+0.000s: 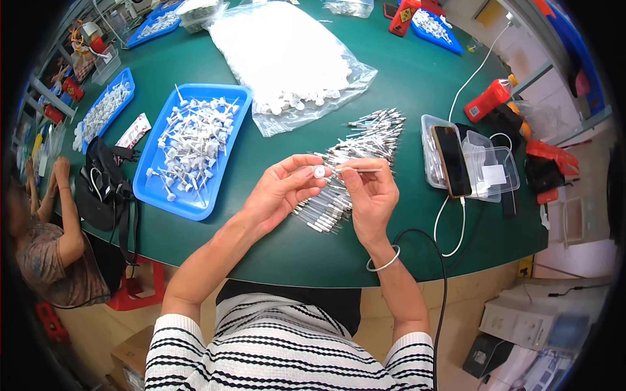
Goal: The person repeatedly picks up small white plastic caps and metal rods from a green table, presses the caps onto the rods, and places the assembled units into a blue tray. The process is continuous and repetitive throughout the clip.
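Note:
Between the thumb and fingers of my left hand point(287, 189) is a small round white plastic cap point(319, 171). My right hand point(370, 195) pinches a thin metal rod point(365, 170), held nearly level with one end pointing at the cap. Whether rod and cap touch, I cannot tell. Beneath and beyond both hands spreads a pile of metal rods point(372, 140), partly hidden by my fingers. To the left, a blue tray point(147, 173) holds many white caps with rods fitted point(199, 140). A large clear bag of white caps point(280, 55) lies beyond my hands.
A phone point(451, 159) on a cable rests over clear plastic boxes point(433, 173) at right, near a red bottle point(489, 99). Further blue trays point(128, 77) and a black bag point(98, 186) are at left, where another person point(55, 254) sits. A black cable point(445, 293) runs beside my right forearm.

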A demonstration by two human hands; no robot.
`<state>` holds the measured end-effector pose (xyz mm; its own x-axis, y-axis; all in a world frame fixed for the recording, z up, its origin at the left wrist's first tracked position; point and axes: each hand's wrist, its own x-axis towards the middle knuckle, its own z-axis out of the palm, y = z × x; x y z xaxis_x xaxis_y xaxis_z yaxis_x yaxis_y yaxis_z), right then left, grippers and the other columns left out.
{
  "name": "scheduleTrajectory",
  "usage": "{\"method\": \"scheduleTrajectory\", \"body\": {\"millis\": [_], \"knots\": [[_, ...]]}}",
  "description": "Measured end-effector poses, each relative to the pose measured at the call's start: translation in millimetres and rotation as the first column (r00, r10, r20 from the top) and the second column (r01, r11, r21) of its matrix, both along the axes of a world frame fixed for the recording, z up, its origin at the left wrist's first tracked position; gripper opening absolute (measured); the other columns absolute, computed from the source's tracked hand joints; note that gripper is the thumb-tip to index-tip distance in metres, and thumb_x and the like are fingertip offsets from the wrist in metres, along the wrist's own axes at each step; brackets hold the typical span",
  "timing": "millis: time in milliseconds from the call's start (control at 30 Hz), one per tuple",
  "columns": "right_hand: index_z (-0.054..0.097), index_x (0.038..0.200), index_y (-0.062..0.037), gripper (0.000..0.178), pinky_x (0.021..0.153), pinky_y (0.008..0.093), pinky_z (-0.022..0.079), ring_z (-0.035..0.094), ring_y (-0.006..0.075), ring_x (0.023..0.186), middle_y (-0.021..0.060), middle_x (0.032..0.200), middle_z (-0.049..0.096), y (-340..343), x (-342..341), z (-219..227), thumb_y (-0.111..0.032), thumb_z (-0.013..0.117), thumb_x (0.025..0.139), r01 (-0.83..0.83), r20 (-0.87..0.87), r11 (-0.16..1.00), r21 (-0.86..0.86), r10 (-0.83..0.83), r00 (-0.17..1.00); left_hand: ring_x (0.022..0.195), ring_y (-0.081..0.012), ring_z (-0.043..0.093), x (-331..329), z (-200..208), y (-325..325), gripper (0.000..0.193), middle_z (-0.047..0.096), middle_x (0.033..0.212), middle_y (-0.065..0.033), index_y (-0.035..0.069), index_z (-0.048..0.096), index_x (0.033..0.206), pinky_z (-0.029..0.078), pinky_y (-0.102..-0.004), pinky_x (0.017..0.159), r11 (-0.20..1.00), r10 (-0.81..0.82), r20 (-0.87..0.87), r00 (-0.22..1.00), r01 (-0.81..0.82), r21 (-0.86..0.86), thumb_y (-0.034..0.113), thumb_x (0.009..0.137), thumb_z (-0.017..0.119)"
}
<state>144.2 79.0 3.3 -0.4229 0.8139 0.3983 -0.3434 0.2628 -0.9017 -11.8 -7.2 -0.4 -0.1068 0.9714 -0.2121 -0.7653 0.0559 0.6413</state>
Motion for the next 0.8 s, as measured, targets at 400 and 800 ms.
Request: {"method": "scheduleTrajectory", "body": {"millis": [400, 800], "knots": [[0.062, 0.094, -0.0011, 0.010, 0.073, 0.0288, 0.053, 0.065, 0.0152, 0.079, 0.0064, 0.089, 0.066, -1.9, -1.6, 5.1, -0.008, 0.068, 0.089, 0.067, 0.116, 0.973, 0.220, -0.094, 0.989, 0.090, -0.0133, 0.067, 1.1, -1.6, 0.2, 0.026, 0.067, 0.102, -0.0072, -0.001, 0.061, 0.119, 0.058, -0.0232, 0.079, 1.000, -0.002, -0.036, 0.999, 0.002, -0.007, 0.009, 0.095, 0.060], [0.062, 0.093, -0.0018, 0.011, 0.069, 0.0295, 0.053, 0.064, 0.0185, 0.075, 0.0078, 0.087, 0.065, -0.9, -1.8, 5.3, -0.005, 0.070, 0.086, 0.091, 0.172, 0.934, 0.346, -0.158, 0.972, 0.089, -0.0130, 0.067, 2.8, 0.0, 0.2, 0.026, 0.067, 0.101, -0.0074, -0.001, 0.061, 0.118, 0.058, -0.0227, 0.078, 1.000, 0.000, -0.024, 1.000, -0.001, -0.026, 0.010, 0.094, 0.061]]}}
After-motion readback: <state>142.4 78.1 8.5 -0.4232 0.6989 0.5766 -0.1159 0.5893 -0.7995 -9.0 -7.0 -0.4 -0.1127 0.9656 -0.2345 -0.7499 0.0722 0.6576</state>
